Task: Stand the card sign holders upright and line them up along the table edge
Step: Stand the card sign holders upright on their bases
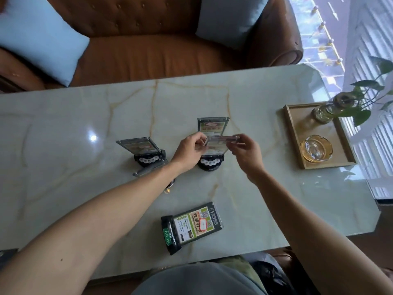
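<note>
On the pale green marble table [85,116], veined with thin amber lines and bright with a ceiling light's reflection, we see several card sign holders scattered near the middle. Beyond its far edge stands a brown tufted leather sofa [148,54] with a light blue cushion [36,37] at the left and another [229,20] at the right. To our right a window with white blinds [370,60] lets in daylight. A shallow wooden tray [293,133] sits at the right end of the table, carrying a glass ashtray [316,148] and a glass vase with a leafy green plant [340,105].

Each holder is a clear acrylic panel framing a green and white printed card, set in a black base studded with white buttons. We are standing one holder [214,150] upright at the table's centre: our left hand [189,149] pinches the panel's left top corner and our right hand [244,149] pinches the right, fingers closed on its upper edge. Another holder [212,124] stands just behind it. A third holder [141,149] stands to the left, its panel leaning back, and what looks like one more lies partly hidden under our left forearm. The nearest holder [191,226] lies flat, face up, close to the near edge.
</note>
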Demonstrator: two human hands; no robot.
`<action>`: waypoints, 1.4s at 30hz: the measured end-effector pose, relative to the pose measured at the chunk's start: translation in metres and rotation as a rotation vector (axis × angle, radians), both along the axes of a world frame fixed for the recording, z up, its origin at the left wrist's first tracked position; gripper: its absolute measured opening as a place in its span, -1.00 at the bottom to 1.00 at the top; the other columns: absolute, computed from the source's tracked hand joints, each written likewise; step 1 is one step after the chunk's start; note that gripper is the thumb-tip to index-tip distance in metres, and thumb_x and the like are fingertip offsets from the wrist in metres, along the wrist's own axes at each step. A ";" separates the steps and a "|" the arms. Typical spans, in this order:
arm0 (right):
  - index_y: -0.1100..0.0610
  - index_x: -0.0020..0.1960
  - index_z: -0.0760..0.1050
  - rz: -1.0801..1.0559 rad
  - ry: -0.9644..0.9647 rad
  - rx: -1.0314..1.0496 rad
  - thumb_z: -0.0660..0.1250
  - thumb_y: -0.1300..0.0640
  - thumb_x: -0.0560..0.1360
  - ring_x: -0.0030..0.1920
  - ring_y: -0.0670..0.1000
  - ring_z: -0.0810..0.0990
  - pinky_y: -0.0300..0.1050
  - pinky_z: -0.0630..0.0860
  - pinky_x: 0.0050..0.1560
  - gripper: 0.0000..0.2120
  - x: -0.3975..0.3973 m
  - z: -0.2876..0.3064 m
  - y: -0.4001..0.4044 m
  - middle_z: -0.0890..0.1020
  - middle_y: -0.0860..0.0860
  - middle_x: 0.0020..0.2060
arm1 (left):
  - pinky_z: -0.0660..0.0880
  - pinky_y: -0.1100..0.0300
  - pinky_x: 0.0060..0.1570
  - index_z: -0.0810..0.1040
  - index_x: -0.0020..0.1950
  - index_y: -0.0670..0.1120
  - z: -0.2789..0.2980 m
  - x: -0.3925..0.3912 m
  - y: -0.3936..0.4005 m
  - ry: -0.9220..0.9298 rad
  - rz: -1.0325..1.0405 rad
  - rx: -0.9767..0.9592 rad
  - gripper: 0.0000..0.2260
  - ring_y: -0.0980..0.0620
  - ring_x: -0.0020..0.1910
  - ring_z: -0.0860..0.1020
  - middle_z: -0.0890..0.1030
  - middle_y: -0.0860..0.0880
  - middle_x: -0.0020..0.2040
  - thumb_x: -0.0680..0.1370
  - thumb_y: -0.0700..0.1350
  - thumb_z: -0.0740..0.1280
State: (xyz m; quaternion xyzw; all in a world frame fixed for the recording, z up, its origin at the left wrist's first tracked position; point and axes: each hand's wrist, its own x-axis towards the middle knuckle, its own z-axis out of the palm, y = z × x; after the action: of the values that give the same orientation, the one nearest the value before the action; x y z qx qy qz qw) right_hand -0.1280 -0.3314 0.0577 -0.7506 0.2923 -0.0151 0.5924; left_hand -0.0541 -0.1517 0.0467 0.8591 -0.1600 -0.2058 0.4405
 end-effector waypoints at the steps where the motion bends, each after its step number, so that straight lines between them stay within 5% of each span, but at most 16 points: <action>1: 0.12 -0.07 0.59 0.017 -0.004 -0.054 0.42 0.29 0.48 -0.24 -0.04 0.62 -0.19 0.51 -0.20 -0.90 0.004 0.000 -0.001 0.67 0.04 -0.21 | 0.54 0.15 -0.07 0.54 -0.02 -0.13 -0.002 -0.001 -0.001 -0.005 0.025 -0.007 -0.90 -0.07 -0.09 0.64 0.66 -0.08 -0.11 0.52 -0.21 0.43; 4: 0.15 -0.04 0.61 0.036 0.006 -0.118 0.44 0.29 0.45 -0.20 0.02 0.65 -0.13 0.53 -0.17 -0.89 0.006 -0.004 -0.001 0.69 0.09 -0.18 | 0.48 0.33 -0.13 0.55 -0.01 -0.14 -0.006 -0.002 -0.002 0.021 0.083 -0.003 -0.89 -0.03 -0.07 0.65 0.66 -0.09 -0.09 0.52 -0.19 0.44; 7: 0.19 0.01 0.62 0.032 0.022 -0.081 0.41 0.30 0.48 -0.26 -0.11 0.62 -0.25 0.48 -0.21 -0.88 0.002 -0.004 0.003 0.68 0.02 -0.20 | 0.53 0.17 -0.02 0.58 -0.02 -0.11 -0.008 -0.002 0.003 0.059 0.103 0.004 -0.86 0.01 -0.05 0.66 0.68 -0.04 -0.09 0.50 -0.10 0.47; 12: 0.16 0.09 0.61 0.049 0.043 -0.009 0.35 0.31 0.51 -0.15 -0.11 0.69 -0.35 0.50 -0.25 -0.80 -0.003 -0.004 0.011 0.73 0.00 -0.10 | 0.52 0.23 -0.03 0.65 0.04 -0.06 -0.006 -0.006 0.011 0.101 0.153 0.005 -0.82 0.09 -0.06 0.64 0.68 0.06 -0.05 0.51 0.00 0.46; 19: 0.12 0.37 0.47 -0.033 0.195 0.079 0.42 0.16 0.50 0.03 0.02 0.64 -0.04 0.60 0.02 -0.55 -0.043 -0.023 0.029 0.60 0.04 0.13 | 0.41 0.27 -0.03 0.60 0.24 -0.12 -0.023 -0.035 0.032 0.302 0.011 0.187 -0.69 0.04 0.02 0.58 0.65 -0.03 0.06 0.53 -0.04 0.43; 23: 0.22 0.29 0.50 -0.107 0.326 0.211 0.42 0.19 0.52 -0.09 0.02 0.63 -0.02 0.57 -0.11 -0.64 -0.097 -0.045 0.056 0.66 0.11 0.02 | 0.48 0.16 0.18 0.55 0.29 -0.11 -0.049 -0.068 0.055 0.405 -0.209 0.335 -0.63 -0.01 0.16 0.57 0.61 -0.07 0.23 0.53 0.00 0.42; 26: 0.25 0.26 0.50 -0.181 0.428 0.292 0.42 0.22 0.51 -0.10 0.04 0.64 0.05 0.60 -0.03 -0.66 -0.138 -0.060 0.082 0.66 0.15 0.01 | 0.47 0.17 0.17 0.53 0.30 -0.09 -0.061 -0.090 0.070 0.431 -0.296 0.396 -0.62 -0.02 0.16 0.57 0.61 -0.06 0.22 0.53 0.01 0.41; 31: 0.27 0.20 0.49 -0.345 0.564 0.362 0.44 0.19 0.48 -0.15 0.05 0.64 -0.05 0.56 -0.23 -0.67 -0.185 -0.086 0.125 0.67 0.18 -0.02 | 0.48 0.15 0.16 0.52 0.31 -0.09 -0.075 -0.108 0.086 0.445 -0.355 0.443 -0.61 -0.04 0.16 0.58 0.61 -0.07 0.21 0.52 0.01 0.42; 36: 0.26 -0.06 0.56 -0.462 0.648 0.400 0.42 0.14 0.51 -0.14 0.08 0.64 0.11 0.66 -0.06 -0.83 -0.199 -0.089 0.156 0.65 0.12 -0.15 | 0.45 0.19 0.17 0.53 0.32 -0.11 -0.078 -0.114 0.092 0.433 -0.389 0.441 -0.60 -0.02 0.19 0.58 0.62 -0.08 0.23 0.51 -0.03 0.43; 42: 0.25 0.10 0.55 -0.518 0.561 0.699 0.37 0.26 0.54 -0.31 0.01 0.70 -0.06 0.60 -0.19 -0.86 -0.185 -0.078 0.167 0.72 0.07 -0.28 | 0.57 0.10 0.07 0.62 0.16 -0.06 -0.071 -0.110 0.097 0.412 -0.400 0.455 -0.76 0.00 0.05 0.64 0.69 -0.04 0.11 0.52 -0.06 0.42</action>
State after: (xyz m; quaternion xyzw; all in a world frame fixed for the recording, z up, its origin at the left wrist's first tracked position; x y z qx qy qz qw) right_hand -0.3134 -0.1649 -0.0200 -0.3860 0.6038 0.1392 0.6834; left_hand -0.1643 -0.0547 -0.0245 0.8275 -0.1829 -0.4867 0.2121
